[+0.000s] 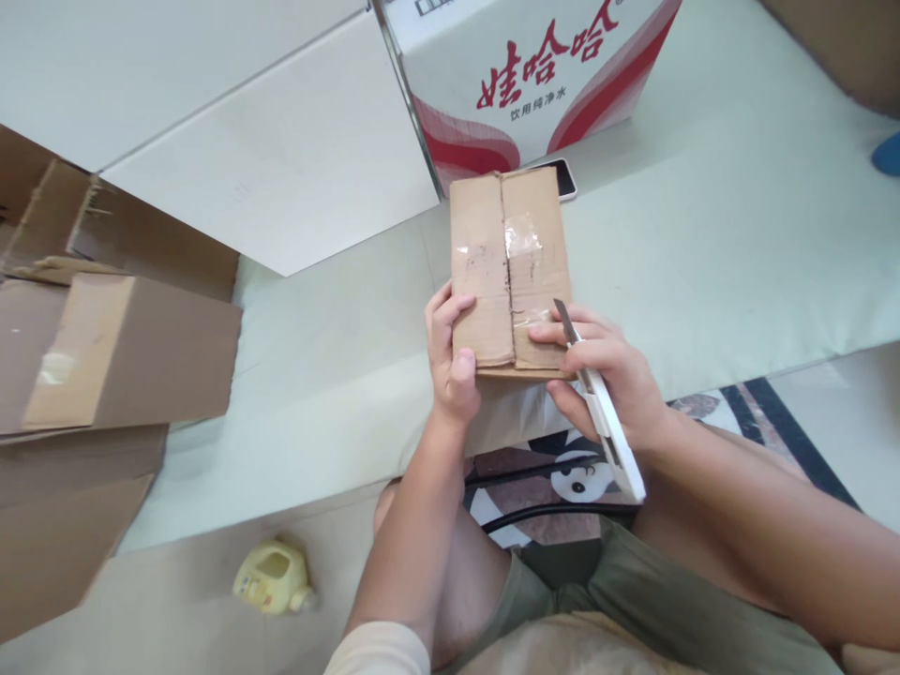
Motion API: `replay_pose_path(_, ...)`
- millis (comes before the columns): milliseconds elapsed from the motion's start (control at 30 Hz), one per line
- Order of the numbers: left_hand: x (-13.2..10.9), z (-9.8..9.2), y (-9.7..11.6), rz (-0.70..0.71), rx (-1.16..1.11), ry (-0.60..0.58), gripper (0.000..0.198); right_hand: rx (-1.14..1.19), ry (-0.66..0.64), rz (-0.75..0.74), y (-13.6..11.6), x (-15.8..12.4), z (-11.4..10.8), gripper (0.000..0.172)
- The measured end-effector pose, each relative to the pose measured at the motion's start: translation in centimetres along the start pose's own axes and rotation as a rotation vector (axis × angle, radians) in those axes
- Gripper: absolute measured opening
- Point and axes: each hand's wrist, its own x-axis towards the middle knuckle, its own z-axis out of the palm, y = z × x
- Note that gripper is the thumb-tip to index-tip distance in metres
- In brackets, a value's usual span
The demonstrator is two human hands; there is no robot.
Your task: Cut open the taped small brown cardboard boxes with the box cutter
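Note:
A small brown cardboard box (508, 267) with clear tape along its centre seam lies on the pale green surface (738, 253). My left hand (450, 361) grips the box's near left corner, fingers wrapped over the edge. My right hand (608, 375) is closed round a white utility knife (603, 412). The knife's extended blade (562, 319) rests at the near right part of the box top.
A white and red printed carton (534, 75) stands just beyond the box, with a phone (564, 176) beside it. Several brown cardboard boxes (133, 352) are piled at the left. A yellow plastic bottle (273, 577) lies on the floor. My knees are below the hands.

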Motion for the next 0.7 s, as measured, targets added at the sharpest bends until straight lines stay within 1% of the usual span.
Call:
replay_pose_path(267, 0.01, -0.14, 0.00, 0.006, 0.006, -0.015, 0.049, 0.007, -0.005, 0.009, 0.02, -0.06, 0.01, 0.027)
replay_pose_path(433, -0.02, -0.11, 0.02, 0.006, 0.054, -0.020, 0.050, -0.002, -0.015, -0.011, 0.01, -0.03, -0.08, 0.028)
replay_pose_path(567, -0.08, -0.08, 0.05, -0.006, 0.069, -0.012, 0.051, -0.015, -0.018, 0.008, 0.05, -0.07, -0.06, 0.027)
replay_pose_path(700, -0.11, -0.10, 0.01, -0.012, 0.049, -0.017, 0.050, -0.020, -0.026, -0.004, 0.10, -0.07, -0.10, 0.030)
